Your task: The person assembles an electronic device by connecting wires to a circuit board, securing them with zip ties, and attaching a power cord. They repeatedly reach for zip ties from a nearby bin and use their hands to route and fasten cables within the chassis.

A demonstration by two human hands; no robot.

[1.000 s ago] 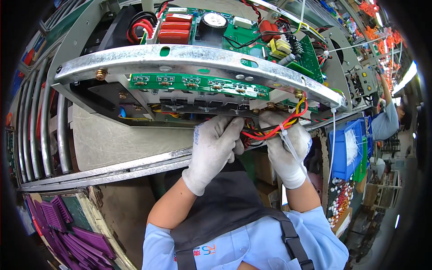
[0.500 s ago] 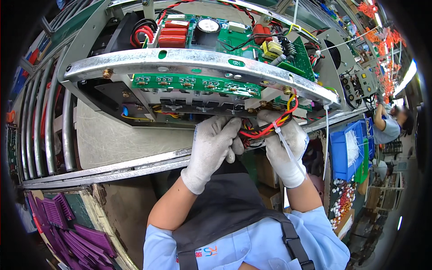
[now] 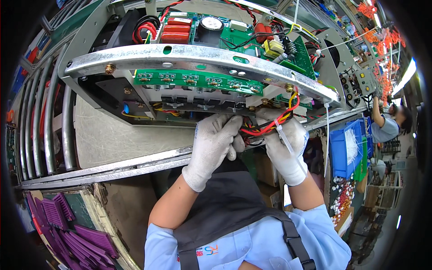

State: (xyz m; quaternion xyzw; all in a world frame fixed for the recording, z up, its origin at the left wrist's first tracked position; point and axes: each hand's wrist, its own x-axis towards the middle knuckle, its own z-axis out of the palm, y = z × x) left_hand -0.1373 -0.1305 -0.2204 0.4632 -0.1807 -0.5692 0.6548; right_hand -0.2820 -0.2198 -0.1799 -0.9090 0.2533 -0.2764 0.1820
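Two white-gloved hands meet near the centre. The left hand (image 3: 215, 139) has its thumb and index tip drawn together at the left end of one wire bundle (image 3: 269, 129); I cannot tell whether they pinch a wire. The right hand (image 3: 285, 141), at 3 o'clock from it, has its fingers bent around the bundle, tips partly hidden. The bundle, in three colours (red, yellow, black), lies between the hands, dropping from the front right of one chassis (image 3: 198, 57) at 12 o'clock.

One white tie (image 3: 284, 138) circles the bundle, its tail crossing the right glove; a second tie (image 3: 327, 135) hangs from the chassis's right end. Two brass screws (image 3: 110, 69) sit on the front rail. Behind it, three red capacitors (image 3: 175, 37) are stacked left of one round capacitor (image 3: 211, 23).

At least four rollers (image 3: 68, 130) stand at 9 o'clock, purple parts (image 3: 87, 238) lie at 8, and one blue bin (image 3: 343, 164) and one co-worker (image 3: 384, 128) are towards 3.
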